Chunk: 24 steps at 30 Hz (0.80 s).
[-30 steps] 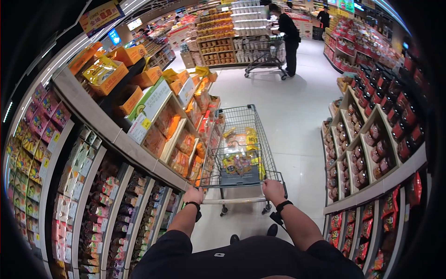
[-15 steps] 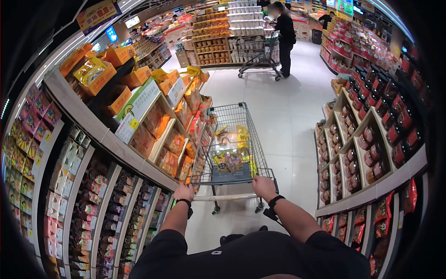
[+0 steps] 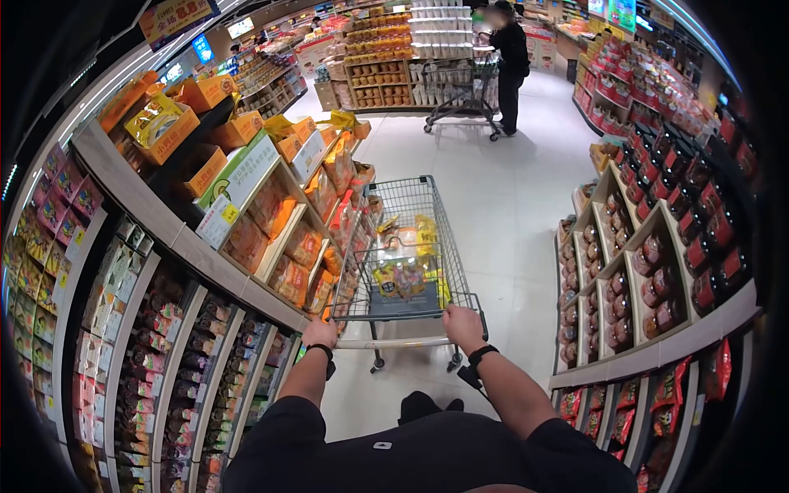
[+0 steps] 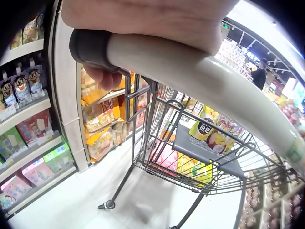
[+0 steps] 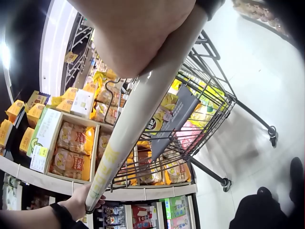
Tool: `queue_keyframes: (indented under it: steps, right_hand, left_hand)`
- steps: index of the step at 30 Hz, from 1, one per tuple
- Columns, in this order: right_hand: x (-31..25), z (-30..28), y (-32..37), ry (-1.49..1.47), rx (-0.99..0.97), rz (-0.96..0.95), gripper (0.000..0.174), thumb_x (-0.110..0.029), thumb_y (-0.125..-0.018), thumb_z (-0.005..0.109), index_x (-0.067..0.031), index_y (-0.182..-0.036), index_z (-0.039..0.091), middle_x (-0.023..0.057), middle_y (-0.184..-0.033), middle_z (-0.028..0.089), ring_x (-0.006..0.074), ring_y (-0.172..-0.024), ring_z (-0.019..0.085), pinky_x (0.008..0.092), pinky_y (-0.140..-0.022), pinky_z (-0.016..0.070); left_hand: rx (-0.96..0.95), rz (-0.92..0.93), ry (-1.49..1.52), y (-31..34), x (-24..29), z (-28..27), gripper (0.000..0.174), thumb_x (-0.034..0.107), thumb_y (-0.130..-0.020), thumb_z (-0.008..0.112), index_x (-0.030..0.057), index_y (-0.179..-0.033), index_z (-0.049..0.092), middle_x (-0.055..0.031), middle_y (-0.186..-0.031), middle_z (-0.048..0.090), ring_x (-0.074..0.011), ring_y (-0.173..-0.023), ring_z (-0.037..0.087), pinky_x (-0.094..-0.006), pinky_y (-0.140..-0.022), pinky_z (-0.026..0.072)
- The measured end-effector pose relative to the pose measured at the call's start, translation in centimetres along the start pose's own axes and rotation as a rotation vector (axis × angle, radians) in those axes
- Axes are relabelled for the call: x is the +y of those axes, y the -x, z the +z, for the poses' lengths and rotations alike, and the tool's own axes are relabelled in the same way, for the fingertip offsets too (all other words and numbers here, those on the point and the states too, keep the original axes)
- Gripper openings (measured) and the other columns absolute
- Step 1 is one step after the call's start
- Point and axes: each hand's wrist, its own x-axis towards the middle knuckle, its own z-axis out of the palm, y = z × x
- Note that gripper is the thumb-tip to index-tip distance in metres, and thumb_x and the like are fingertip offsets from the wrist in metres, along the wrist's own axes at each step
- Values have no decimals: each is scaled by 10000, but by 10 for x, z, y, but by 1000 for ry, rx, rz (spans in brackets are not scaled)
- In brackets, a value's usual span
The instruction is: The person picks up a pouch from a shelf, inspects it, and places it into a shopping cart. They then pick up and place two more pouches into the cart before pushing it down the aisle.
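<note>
Both hands hold the pale handle [image 3: 390, 343] of a grey wire shopping cart [image 4: 174, 183]. The left hand [image 3: 320, 332] grips the handle's left end, and its fingertips [image 4: 108, 81] show curled under the bar in the left wrist view. At the right end, the right hand [image 3: 464, 325] holds the bar; its fingers are hidden behind the palm in the right wrist view. Inside the cart lie several snack bags, among them a yellow bag [image 3: 426, 236] and a yellow and green bag [image 4: 205, 122] by the grey flap [image 4: 200, 145] below the handle.
A shelf rack [image 3: 197, 259] with orange packs runs close along the cart's left. On the right stands a rack of jars [image 3: 705, 218] and round packs [image 3: 616, 320]. Ahead, a person [image 3: 513, 70] in dark clothes stands beside another cart [image 3: 460, 94] near a stacked display [image 3: 378, 74].
The cart and both hands have shifted slightly left in the head view, with the grip unchanged. The feet below have moved. A far person at upper right has gone from sight.
</note>
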Motion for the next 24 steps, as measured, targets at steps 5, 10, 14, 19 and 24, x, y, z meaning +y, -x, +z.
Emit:
queue_keyframes:
  steps: [5,10,14,19,24]
  right_hand:
    - [-1,3,-7,-3,-36,28,236,-290,-887,559,-90,-868,683,174,-808,685,367,-771,667,477,-708,530]
    - [3,4,-17,33,-45,75,218,-294,-870,567,-110,-872,682,158,-810,682,368,-781,653,481,-709,516]
    - [7,5,-23,59,-51,45,235,-302,-879,554,-111,-889,689,166,-819,684,374,-784,656,486,-712,521]
    - [7,3,-28,63,-65,77,252,-313,-874,551,-113,-915,700,168,-830,684,373,-789,655,480,-725,523]
    - [5,0,-29,96,-112,86,260,-312,-892,535,-114,-926,701,161,-844,692,355,-800,668,463,-738,531]
  left_hand:
    - [-30,-22,2,-13,3,5,462,451,-887,550,75,-1153,583,-183,-1079,669,-331,-1054,629,-443,-902,487]
    - [-18,-18,14,-16,9,4,474,467,-886,544,65,-1135,584,-192,-1074,669,-342,-1037,636,-445,-887,495]
    - [10,0,57,-20,10,7,485,464,-885,552,40,-1118,585,-204,-1031,678,-359,-1006,645,-453,-872,498]
    - [10,-11,77,-15,17,0,410,400,-888,568,28,-1053,616,-207,-1040,677,-342,-994,654,-433,-862,509]
    - [8,-24,89,-16,15,2,408,400,-888,567,33,-1060,613,-196,-1024,682,-334,-979,659,-425,-850,514]
